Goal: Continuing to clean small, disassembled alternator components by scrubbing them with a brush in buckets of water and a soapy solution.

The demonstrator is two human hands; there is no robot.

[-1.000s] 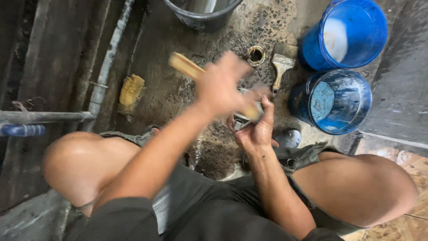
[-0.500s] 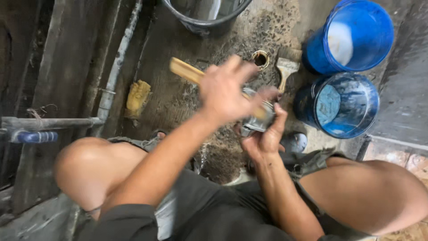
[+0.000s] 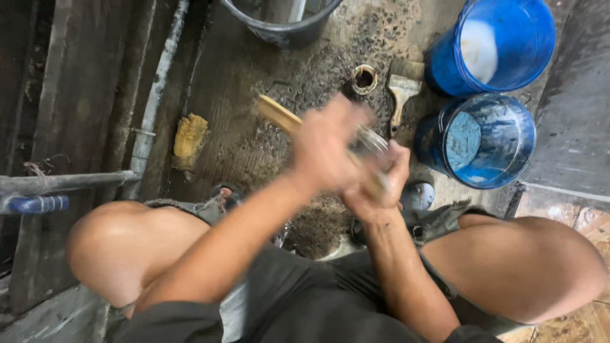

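Squatting worker's left hand [image 3: 327, 152] grips a wooden-handled brush [image 3: 279, 115], scrubbing what seems a metal part [image 3: 368, 141] clutched in the right hand [image 3: 381, 184], just left of the lower blue bucket [image 3: 483, 141]; steady grip needed next.

A rough building or renovation site, worked at floor level.

The bare, wet concrete floor [image 3: 254, 82] is gritty and stained with mortar, with a short open pipe stub [image 3: 364, 78] set into it. Two round blue plastic buckets [image 3: 492, 44] smeared with pale paste stand at one side, a dark grey bucket [image 3: 279, 25] at the top edge, and a wide flat paintbrush with a pale wooden handle [image 3: 403, 92] lies between them. A worn yellow sponge [image 3: 189, 136] rests near a grey metal pipe [image 3: 155, 95] running along weathered dark timber boards [image 3: 70, 95]. The person squats on the floor rather than at any tabletop.
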